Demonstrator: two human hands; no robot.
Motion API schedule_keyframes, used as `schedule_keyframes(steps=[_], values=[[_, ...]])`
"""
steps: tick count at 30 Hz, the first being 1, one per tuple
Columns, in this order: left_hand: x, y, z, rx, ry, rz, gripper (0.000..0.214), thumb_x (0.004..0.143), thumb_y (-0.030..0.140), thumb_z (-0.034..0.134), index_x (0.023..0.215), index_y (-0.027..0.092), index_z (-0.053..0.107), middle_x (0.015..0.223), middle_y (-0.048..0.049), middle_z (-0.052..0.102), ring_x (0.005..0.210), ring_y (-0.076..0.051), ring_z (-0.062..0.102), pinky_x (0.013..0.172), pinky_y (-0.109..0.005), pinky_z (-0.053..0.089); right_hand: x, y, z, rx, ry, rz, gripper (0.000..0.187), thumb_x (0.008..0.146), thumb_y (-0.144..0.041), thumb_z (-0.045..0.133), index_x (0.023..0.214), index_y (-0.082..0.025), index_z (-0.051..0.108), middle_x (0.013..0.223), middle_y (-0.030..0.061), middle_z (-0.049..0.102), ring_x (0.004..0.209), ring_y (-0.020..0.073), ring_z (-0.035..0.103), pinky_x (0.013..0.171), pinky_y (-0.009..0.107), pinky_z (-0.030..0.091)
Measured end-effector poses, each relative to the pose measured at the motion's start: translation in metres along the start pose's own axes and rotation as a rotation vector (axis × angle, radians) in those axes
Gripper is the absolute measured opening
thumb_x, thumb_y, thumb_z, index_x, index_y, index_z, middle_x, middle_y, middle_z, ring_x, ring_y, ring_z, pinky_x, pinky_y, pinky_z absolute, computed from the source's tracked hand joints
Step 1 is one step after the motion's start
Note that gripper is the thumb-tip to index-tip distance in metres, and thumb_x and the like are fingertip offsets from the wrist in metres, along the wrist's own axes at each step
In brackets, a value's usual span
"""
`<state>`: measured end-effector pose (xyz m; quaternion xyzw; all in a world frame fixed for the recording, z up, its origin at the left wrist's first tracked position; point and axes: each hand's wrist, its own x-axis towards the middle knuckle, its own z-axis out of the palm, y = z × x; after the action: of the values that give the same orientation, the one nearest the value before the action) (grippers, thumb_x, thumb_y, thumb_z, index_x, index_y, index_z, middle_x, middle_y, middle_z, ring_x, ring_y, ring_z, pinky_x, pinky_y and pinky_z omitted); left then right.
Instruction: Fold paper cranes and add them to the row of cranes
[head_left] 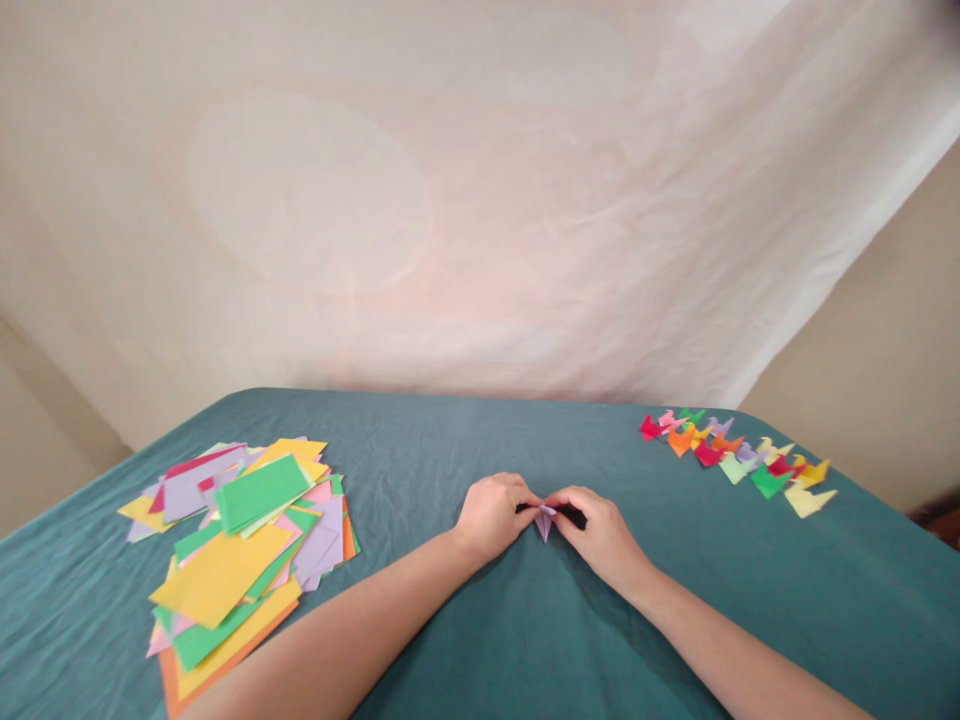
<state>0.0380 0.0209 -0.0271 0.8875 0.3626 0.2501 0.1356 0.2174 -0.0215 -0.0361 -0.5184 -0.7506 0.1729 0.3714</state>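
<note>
A small folded piece of lavender origami paper (546, 524) is pinched between both hands near the middle of the table, its pointed end aimed toward me. My left hand (496, 512) grips its left side between thumb and fingers. On the other side, my right hand (600, 530) has thumb and forefinger closed on the right edge. The fingertips hide part of the paper's upper end.
To the left lies a loose, overlapping heap of coloured paper sheets (225, 575). Several small folded paper birds (739, 465) stand in rows at the far right. A green cloth covers the table (405, 450), and a pale sheet (480, 200) hangs behind it.
</note>
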Motion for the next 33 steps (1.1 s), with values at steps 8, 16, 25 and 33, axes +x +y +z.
schedule_keyframes(steps=[8, 16, 25, 33], values=[[-0.0006, -0.0003, 0.0011, 0.086, 0.021, 0.074, 0.015, 0.085, 0.026, 0.055, 0.087, 0.024, 0.07, 0.085, -0.0001, 0.066, 0.081, -0.015, 0.059, 0.073, -0.024, 0.044, -0.0001, 0.0027, 0.0013, 0.0, 0.0, -0.008, 0.017, 0.078, -0.012, 0.052, 0.083, -0.022, 0.065, 0.082, 0.0011, 0.065, 0.079, 0.0171, 0.059, 0.074, 0.029, 0.044], [-0.0032, -0.0014, -0.0009, 0.026, 0.022, 0.077, 0.019, 0.084, 0.019, 0.052, 0.093, 0.024, 0.069, 0.089, -0.0004, 0.066, 0.084, -0.015, 0.059, 0.076, -0.024, 0.045, -0.0009, 0.004, 0.0023, -0.013, 0.01, -0.02, 0.017, 0.079, -0.011, 0.052, 0.084, -0.022, 0.064, 0.082, 0.0001, 0.064, 0.079, 0.0168, 0.058, 0.074, 0.029, 0.044], [-0.0047, -0.0039, -0.007, 0.013, -0.003, 0.101, 0.027, 0.079, 0.014, 0.051, 0.099, 0.023, 0.066, 0.093, -0.0012, 0.065, 0.087, -0.016, 0.058, 0.081, -0.027, 0.045, -0.0009, 0.0039, 0.0024, -0.016, 0.008, -0.024, 0.017, 0.079, -0.011, 0.053, 0.084, -0.023, 0.063, 0.082, -0.0001, 0.064, 0.079, 0.0167, 0.058, 0.074, 0.029, 0.043], [-0.0033, -0.0055, -0.0043, 0.096, 0.02, 0.092, 0.015, 0.083, 0.023, 0.053, 0.086, 0.022, 0.068, 0.085, -0.0008, 0.066, 0.082, -0.016, 0.058, 0.076, -0.027, 0.044, -0.0006, 0.0037, 0.0024, -0.02, 0.013, -0.028, 0.017, 0.078, -0.01, 0.053, 0.084, -0.023, 0.064, 0.082, 0.0, 0.065, 0.08, 0.0167, 0.058, 0.074, 0.029, 0.044]])
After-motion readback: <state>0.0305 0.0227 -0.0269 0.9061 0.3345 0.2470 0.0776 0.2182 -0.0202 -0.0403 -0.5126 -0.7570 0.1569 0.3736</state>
